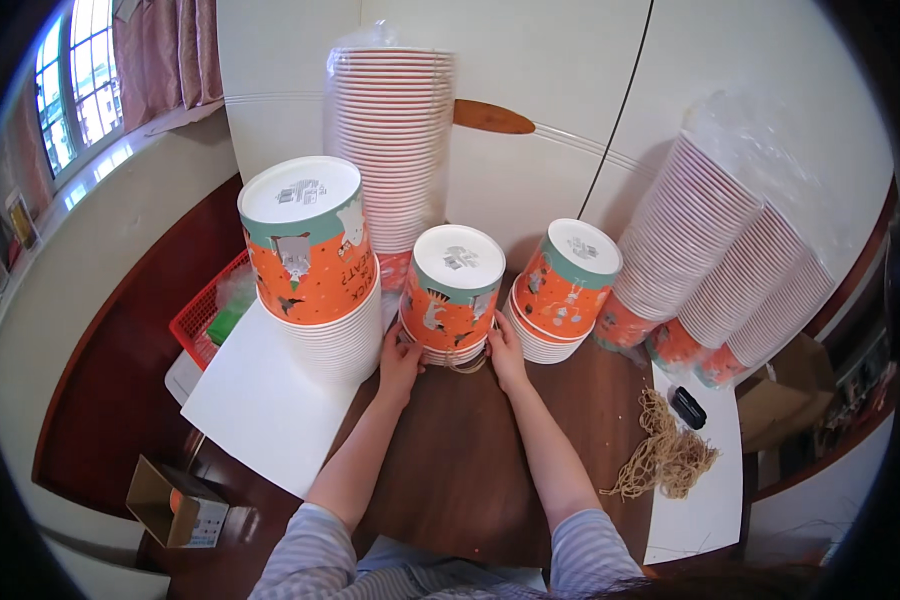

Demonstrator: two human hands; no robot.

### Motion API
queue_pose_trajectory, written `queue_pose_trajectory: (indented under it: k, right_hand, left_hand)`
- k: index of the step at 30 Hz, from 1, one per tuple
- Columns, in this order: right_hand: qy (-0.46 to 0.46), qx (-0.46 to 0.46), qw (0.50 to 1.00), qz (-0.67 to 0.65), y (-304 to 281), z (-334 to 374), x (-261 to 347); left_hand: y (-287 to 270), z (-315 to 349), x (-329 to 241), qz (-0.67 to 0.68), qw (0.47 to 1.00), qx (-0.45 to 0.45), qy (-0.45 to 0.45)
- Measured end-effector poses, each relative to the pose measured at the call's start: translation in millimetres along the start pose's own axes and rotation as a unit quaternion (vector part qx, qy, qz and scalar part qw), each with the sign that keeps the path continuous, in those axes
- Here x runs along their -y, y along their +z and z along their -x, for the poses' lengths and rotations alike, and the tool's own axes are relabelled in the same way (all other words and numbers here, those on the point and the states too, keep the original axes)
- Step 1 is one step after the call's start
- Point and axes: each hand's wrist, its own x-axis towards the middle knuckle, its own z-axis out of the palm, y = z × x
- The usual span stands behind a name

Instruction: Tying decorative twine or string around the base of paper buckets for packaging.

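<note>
A short stack of upside-down orange paper buckets [455,295] stands in front of me, with white bases, teal bands and small printed figures. My left hand [400,362] grips its lower left rim and my right hand [507,352] the lower right. A tan twine handle [465,368] curves out at the front rim between my hands. Close to my right hand is another short bucket stack [562,285]. On my left side rises a taller stack [315,270], its top bucket orange over many white rims.
Tall plastic-wrapped bucket stacks stand behind [388,150] and at the right [700,240]. A tangled twine heap [667,450] lies at right beside a small black object [688,408]. A white sheet [260,400] covers the left table; a red basket [198,320] sits beyond, a cardboard box [175,505] lower left.
</note>
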Motion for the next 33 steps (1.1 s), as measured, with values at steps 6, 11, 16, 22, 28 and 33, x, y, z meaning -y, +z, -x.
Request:
queue_pose_trajectory:
  k: [6, 11, 16, 22, 28, 33]
  right_hand:
    - [-0.003, -0.013, 1.0, 0.003, 5, 3, 3]
    - [0.033, 0.003, 0.999, 0.023, 4, 3, 9]
    - [0.035, -0.005, 0.999, 0.034, 5, 1, 9]
    - [0.049, -0.03, 0.997, 0.045, 7, -2, 8]
    - [0.049, -0.038, 0.997, 0.047, 9, -4, 6]
    - [0.026, -0.059, 0.993, 0.101, 5, -12, -6]
  left_hand:
    - [-3, -2, 4, -0.013, 1.0, 0.003, 0.006]
    - [-2, -2, 5, -0.033, 0.999, 0.001, 0.012]
    - [1, 1, 0, -0.04, 0.999, -0.006, 0.008]
    - [0, 0, 1, -0.067, 0.998, -0.005, -0.008]
    - [2, -1, 4, -0.062, 0.998, -0.031, -0.003]
    - [3, -1, 2, -0.067, 0.997, -0.002, 0.034]
